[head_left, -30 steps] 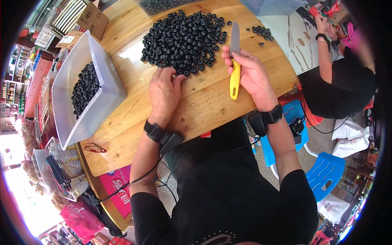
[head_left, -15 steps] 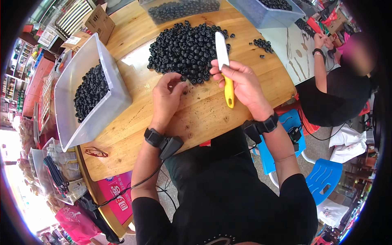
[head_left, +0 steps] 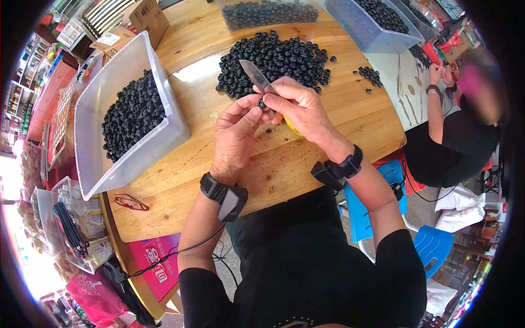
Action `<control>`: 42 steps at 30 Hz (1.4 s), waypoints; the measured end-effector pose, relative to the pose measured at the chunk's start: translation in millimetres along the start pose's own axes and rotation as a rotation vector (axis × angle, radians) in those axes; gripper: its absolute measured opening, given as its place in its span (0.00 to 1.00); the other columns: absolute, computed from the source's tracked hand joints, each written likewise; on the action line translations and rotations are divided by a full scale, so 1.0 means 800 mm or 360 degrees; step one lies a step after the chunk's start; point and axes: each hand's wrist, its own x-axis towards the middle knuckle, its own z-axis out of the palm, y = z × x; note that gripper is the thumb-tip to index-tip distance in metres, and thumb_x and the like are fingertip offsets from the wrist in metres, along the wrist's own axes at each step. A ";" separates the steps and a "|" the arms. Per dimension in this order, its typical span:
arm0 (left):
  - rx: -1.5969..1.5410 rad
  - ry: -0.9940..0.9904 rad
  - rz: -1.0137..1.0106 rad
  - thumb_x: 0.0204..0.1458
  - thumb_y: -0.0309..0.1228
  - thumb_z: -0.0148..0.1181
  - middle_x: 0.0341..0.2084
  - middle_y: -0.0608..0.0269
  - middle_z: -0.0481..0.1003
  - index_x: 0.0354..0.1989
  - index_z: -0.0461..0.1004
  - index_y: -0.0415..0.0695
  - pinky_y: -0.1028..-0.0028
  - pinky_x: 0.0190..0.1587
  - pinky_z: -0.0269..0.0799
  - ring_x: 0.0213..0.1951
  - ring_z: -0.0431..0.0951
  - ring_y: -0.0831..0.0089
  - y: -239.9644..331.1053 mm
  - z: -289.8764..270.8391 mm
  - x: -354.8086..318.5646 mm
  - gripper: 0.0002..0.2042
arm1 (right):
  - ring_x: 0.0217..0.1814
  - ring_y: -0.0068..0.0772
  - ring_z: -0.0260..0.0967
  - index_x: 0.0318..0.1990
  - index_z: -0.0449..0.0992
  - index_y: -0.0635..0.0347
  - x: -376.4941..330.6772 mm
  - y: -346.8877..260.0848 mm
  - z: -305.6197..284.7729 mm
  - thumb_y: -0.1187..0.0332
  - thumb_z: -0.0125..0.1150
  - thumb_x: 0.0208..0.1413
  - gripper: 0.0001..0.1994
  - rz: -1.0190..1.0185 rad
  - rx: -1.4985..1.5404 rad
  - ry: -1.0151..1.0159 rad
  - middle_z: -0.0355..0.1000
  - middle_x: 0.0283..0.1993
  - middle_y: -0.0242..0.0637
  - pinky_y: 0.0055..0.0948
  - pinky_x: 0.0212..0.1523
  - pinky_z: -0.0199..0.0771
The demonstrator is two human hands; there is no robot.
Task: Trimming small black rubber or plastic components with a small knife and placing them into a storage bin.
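Note:
Between thumb and fingertips, my left hand [head_left: 232,139] pinches a single black bead [head_left: 261,103], round with a hole. My right hand [head_left: 306,112] is closed on a knife [head_left: 254,74] with a yellow handle, mostly hidden by the palm. Its pale blade points up and to the left, past the bead. Both hands meet above the wooden table [head_left: 262,175], fingers close together, so whether the blade touches the bead cannot be told. Just beyond them lies a heap of black beads [head_left: 279,60].
A clear plastic bin [head_left: 158,145] partly filled with black beads stands at left. Two more bins, one clear [head_left: 224,19] and one bluish [head_left: 391,44], stand at the far side. Loose beads [head_left: 369,72] lie right. Red-framed glasses [head_left: 131,203] rest near left. Another person [head_left: 451,128] works at right.
My left hand has raised a bead off the table edge of the heap. My right hand has come left to meet it, tilting the knife leftward. The view has shifted slightly.

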 end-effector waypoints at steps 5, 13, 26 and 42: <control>0.0352 0.0108 0.0193 0.54 0.21 0.54 0.35 0.61 0.76 0.46 0.72 0.36 0.76 0.40 0.73 0.31 0.76 0.75 0.004 -0.002 0.003 0.11 | 0.29 0.17 0.69 0.41 0.76 0.67 0.016 -0.003 0.009 0.74 0.57 0.56 0.08 -0.0086 -0.0160 -0.0061 0.66 0.35 0.29 0.15 0.27 0.72; 0.0091 0.0088 0.0142 0.52 0.20 0.56 0.34 0.60 0.76 0.46 0.73 0.36 0.77 0.41 0.71 0.33 0.75 0.76 0.009 -0.015 0.008 0.12 | 0.35 0.20 0.69 0.48 0.75 0.66 0.023 0.002 -0.003 0.72 0.53 0.59 0.12 0.0100 0.0074 -0.0099 0.68 0.39 0.29 0.17 0.28 0.72; 0.0208 0.0087 0.0193 0.51 0.19 0.57 0.36 0.62 0.77 0.45 0.74 0.37 0.77 0.41 0.71 0.35 0.74 0.76 -0.004 -0.017 0.009 0.12 | 0.37 0.24 0.71 0.46 0.74 0.67 0.014 -0.001 -0.006 0.74 0.53 0.58 0.10 -0.0072 0.0063 -0.0276 0.65 0.53 0.37 0.20 0.32 0.79; 0.0358 -0.0004 0.0217 0.51 0.19 0.57 0.35 0.64 0.76 0.44 0.75 0.37 0.77 0.43 0.71 0.36 0.74 0.78 -0.010 -0.013 0.007 0.11 | 0.33 0.21 0.74 0.44 0.77 0.63 0.019 0.003 -0.015 0.74 0.56 0.56 0.09 0.0139 -0.0098 -0.0155 0.75 0.39 0.34 0.18 0.29 0.77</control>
